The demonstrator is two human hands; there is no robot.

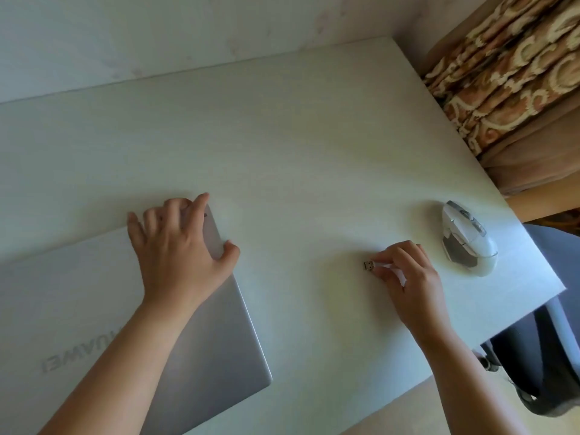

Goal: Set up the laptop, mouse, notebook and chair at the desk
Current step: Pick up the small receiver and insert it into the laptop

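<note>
A closed silver laptop (94, 309) lies on the white desk (298, 152) at the lower left. My left hand (179, 249) rests on its far right corner, fingers curled over the back edge and thumb against the right side. My right hand (405, 277) pinches a small USB receiver (369, 265) just above the desk, its metal plug pointing left toward the laptop. A white and grey mouse (469, 238) sits to the right of that hand, near the desk's right edge. No notebook is in view.
A grey chair (549, 356) stands past the desk's right edge, partly under it. A patterned brown curtain (518, 73) hangs at the upper right. A pale wall runs along the desk's back edge.
</note>
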